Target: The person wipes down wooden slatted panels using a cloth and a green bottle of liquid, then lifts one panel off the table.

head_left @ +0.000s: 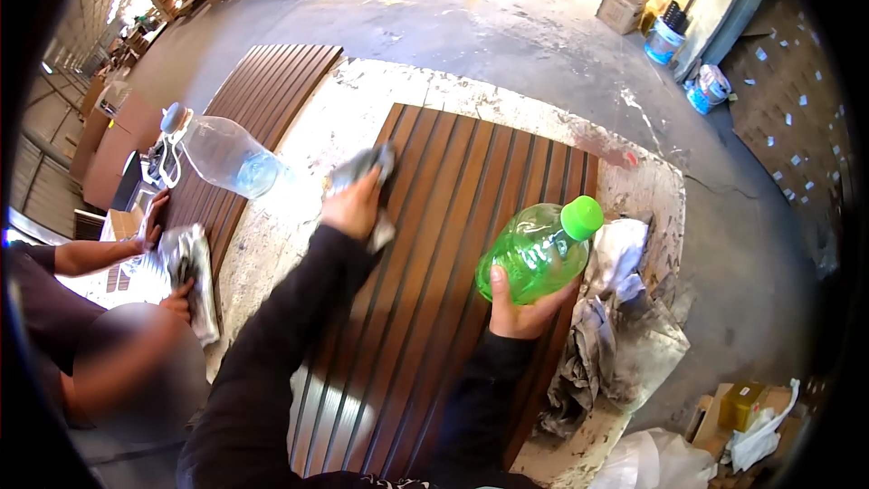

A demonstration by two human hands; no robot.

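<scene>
My left hand [351, 206] presses a grey rag [362, 167] onto the upper left part of a dark brown ribbed wooden panel [462, 217] that lies on a paint-stained white worktable [362, 100]. My right hand [520, 311] grips a green plastic bottle [534, 252] with a green cap from below, holding it tilted over the panel's right side. Both my forearms are in black sleeves.
A clear water bottle [222, 156] stands at the table's left edge beside another ribbed panel [262, 95]. A person at left holds a grey cloth [192, 276]. Crumpled rags [606, 326] lie at the table's right. Cardboard boxes [738, 407], buckets [663, 39] and concrete floor surround.
</scene>
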